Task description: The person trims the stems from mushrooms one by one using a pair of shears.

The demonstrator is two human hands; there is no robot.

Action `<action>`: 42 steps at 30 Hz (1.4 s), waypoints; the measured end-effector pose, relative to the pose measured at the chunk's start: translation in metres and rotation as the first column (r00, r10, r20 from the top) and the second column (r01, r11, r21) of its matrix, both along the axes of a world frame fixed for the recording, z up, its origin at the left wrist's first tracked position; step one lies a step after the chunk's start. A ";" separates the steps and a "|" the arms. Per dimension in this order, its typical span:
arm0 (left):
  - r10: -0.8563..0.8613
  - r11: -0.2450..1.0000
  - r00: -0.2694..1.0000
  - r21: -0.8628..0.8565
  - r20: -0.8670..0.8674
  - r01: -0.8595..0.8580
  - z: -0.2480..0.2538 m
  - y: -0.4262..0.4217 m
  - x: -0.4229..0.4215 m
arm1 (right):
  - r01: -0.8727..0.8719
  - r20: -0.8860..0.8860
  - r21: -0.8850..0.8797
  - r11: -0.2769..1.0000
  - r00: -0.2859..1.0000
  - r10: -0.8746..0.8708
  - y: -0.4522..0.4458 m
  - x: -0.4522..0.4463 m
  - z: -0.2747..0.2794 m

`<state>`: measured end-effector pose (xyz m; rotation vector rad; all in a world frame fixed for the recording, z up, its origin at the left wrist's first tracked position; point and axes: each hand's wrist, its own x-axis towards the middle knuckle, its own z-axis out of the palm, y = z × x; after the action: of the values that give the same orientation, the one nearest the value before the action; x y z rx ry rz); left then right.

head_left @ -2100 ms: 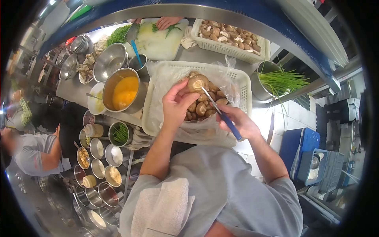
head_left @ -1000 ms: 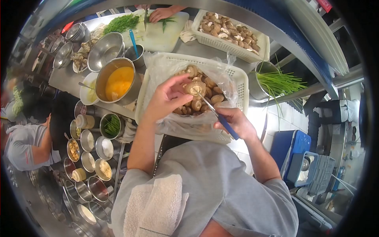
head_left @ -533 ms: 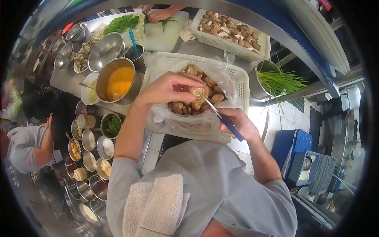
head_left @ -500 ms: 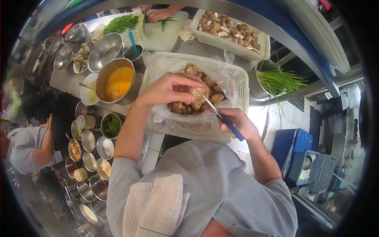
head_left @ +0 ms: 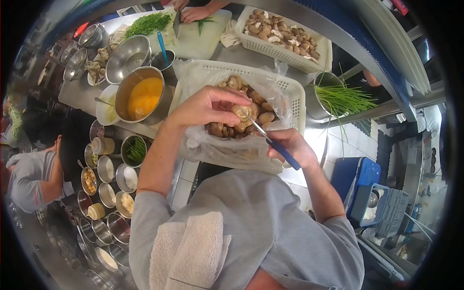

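Observation:
My left hand [head_left: 217, 107] holds a brown mushroom [head_left: 243, 114] between thumb and fingers, its pale underside up. My right hand [head_left: 291, 147] is closed around the blue handle of a pair of scissors [head_left: 281, 151]; the metal blades reach the middle of the mushroom's underside. Beneath both hands, a white perforated basket [head_left: 296, 92] lined with a clear plastic bag [head_left: 208, 146] holds a pile of mushrooms [head_left: 266, 117].
Another basket [head_left: 278, 59] of mushrooms stands behind. At the back, a co-worker's hands [head_left: 195, 14] are over a cutting board [head_left: 208, 41] with greens. A pot of orange liquid [head_left: 145, 96] is left, a pot of chives [head_left: 340, 96] right. Several metal containers [head_left: 118, 227] stand lower left.
Since the first frame, my left hand has turned over the mushroom from a palm-up hold to one with its back showing. The scissors stay at the mushroom, and the view has shifted slightly.

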<state>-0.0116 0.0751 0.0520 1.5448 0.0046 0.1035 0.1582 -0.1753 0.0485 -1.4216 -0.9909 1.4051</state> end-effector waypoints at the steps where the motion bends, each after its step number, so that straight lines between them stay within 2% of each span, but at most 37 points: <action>1: -0.001 1.000 1.000 -0.005 0.009 0.002 -0.001 0.000 0.001 | 0.007 0.025 -0.002 1.000 1.000 -0.007 -0.001 0.000 -0.002; 5: -0.008 0.998 1.000 -0.055 -0.030 0.007 -0.002 -0.002 0.001 | 0.032 0.026 0.040 0.999 0.999 -0.033 -0.003 -0.002 -0.009; 8: -0.021 0.995 0.999 -0.101 -0.044 0.016 -0.001 -0.004 0.003 | 0.047 -0.054 0.021 0.999 0.997 -0.046 -0.001 0.001 -0.008; 11: -0.027 0.992 0.999 -0.126 -0.043 0.022 -0.003 -0.007 0.004 | 0.008 -0.068 0.053 0.999 0.998 -0.004 0.003 0.003 -0.007; 20: -0.038 0.978 0.998 -0.208 -0.056 0.026 -0.014 -0.013 0.000 | 0.044 0.023 -0.007 0.999 0.999 -0.043 0.001 -0.003 -0.010; 23: -0.062 0.973 0.995 -0.227 -0.076 0.043 -0.019 -0.016 0.000 | 0.031 0.088 -0.265 0.964 0.996 -0.008 0.005 0.002 0.002; 26: -0.070 0.969 0.993 -0.244 -0.096 0.045 -0.022 -0.013 0.001 | -0.049 0.078 -0.059 0.997 0.995 0.053 -0.001 0.005 -0.011; 29: -0.047 0.969 0.992 -0.248 -0.114 0.017 -0.027 -0.005 -0.001 | -0.032 0.118 0.055 0.998 0.993 0.025 -0.012 0.008 -0.020; 33: 0.009 0.989 0.987 -0.144 -0.160 -0.033 -0.028 0.021 0.010 | 0.072 0.058 0.032 0.997 0.996 -0.073 -0.028 0.014 -0.030; 36: 0.143 0.989 0.964 -0.001 -0.226 -0.147 0.001 0.036 0.043 | 0.289 0.008 0.167 0.943 0.955 -0.295 -0.038 0.017 -0.053; 37: 0.181 0.981 0.960 -0.032 -0.215 -0.192 -0.001 0.043 0.065 | 0.373 -0.045 0.208 0.904 0.927 -0.372 -0.037 0.017 -0.066; 39: 0.212 0.971 0.976 0.124 -0.043 -0.206 0.001 0.060 0.120 | 0.439 -0.074 0.217 0.872 0.898 -0.433 -0.033 0.013 -0.066; 40: 0.279 0.954 0.960 0.121 -0.009 -0.276 0.013 0.057 0.147 | 0.469 -0.089 0.217 0.856 0.883 -0.461 -0.032 0.009 -0.065; 42: 0.395 0.909 0.919 0.144 0.012 -0.392 0.029 0.063 0.187 | 0.456 0.019 0.218 0.863 0.882 -0.471 -0.031 0.008 -0.068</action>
<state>0.1751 0.1383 0.0813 1.6723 0.3320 0.4189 0.1667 -0.2061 -0.0194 -1.4390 -0.7444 0.8739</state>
